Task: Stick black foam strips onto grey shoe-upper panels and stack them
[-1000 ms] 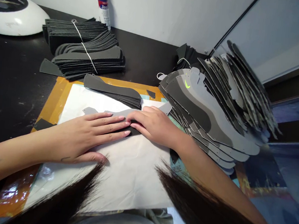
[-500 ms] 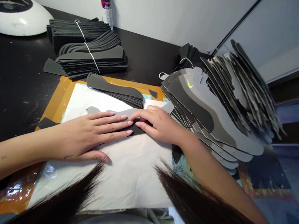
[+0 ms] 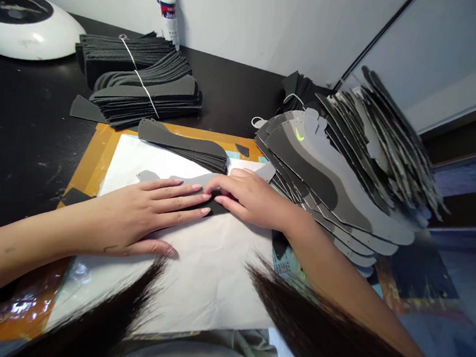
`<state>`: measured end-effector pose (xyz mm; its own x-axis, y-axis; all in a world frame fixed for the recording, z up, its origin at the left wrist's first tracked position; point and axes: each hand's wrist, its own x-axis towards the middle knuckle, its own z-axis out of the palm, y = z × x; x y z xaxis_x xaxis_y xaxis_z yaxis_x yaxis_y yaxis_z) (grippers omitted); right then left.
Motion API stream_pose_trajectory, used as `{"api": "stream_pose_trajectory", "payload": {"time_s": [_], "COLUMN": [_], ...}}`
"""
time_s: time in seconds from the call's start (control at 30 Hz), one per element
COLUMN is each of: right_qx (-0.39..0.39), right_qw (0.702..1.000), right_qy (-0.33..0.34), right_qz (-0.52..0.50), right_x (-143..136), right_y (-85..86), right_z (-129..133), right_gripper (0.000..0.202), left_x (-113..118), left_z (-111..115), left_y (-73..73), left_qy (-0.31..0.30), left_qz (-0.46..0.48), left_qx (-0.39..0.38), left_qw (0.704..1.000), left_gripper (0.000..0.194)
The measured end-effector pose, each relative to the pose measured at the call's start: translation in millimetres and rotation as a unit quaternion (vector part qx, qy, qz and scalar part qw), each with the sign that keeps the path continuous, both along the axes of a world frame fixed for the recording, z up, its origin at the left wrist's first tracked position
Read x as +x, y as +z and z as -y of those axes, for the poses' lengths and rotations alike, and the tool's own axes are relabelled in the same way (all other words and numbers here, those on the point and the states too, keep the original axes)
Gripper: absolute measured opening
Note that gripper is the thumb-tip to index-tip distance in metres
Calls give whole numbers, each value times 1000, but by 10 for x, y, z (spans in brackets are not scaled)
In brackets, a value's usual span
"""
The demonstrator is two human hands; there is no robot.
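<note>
A light-grey shoe-upper panel (image 3: 198,180) with a dark strip (image 3: 219,206) along its near side lies on the white paper sheet (image 3: 213,266). Flat across its left part rests my left hand (image 3: 146,212), fingers stretched out and thumb spread onto the paper. My right hand (image 3: 253,198) is bent over the panel's right part, index finger and thumb drawn together at the dark strip, close to my left fingertips. Both hands cover much of the panel. Just beyond them lies a fanned stack of dark-grey curved pieces (image 3: 182,140).
Fanned shoe-upper panels (image 3: 307,162) are piled on the right, with more leaning stacks (image 3: 376,141) behind. Tied bundles of dark pieces (image 3: 142,79), a white bottle (image 3: 168,14) and a white rounded base (image 3: 33,30) stand at the back. An orange-brown board (image 3: 93,148) lies under the paper.
The view has shifted very slightly. Both hands stay in nearly the same place on the panel.
</note>
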<state>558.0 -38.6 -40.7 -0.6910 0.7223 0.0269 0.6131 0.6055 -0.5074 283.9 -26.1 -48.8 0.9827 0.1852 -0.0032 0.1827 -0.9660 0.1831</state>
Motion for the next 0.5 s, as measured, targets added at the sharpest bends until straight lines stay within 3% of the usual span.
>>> {"api": "stream_pose_trajectory", "payload": {"time_s": [0.3, 0.5], "right_qx": [-7, -143], "right_qw": [999, 970], "right_qy": [-9, -53], "right_qz": [-39, -189], "right_x": [14, 35], "right_y": [-35, -52], "right_z": [-19, -31], "right_gripper": [18, 15], "left_x": [2, 13], "left_z": [-5, 1], "left_y": [3, -4], "left_qy": [-9, 16], "left_qz": [15, 26], "left_qx": [2, -16], "left_qw": [1000, 999], "left_gripper": [73, 67]}}
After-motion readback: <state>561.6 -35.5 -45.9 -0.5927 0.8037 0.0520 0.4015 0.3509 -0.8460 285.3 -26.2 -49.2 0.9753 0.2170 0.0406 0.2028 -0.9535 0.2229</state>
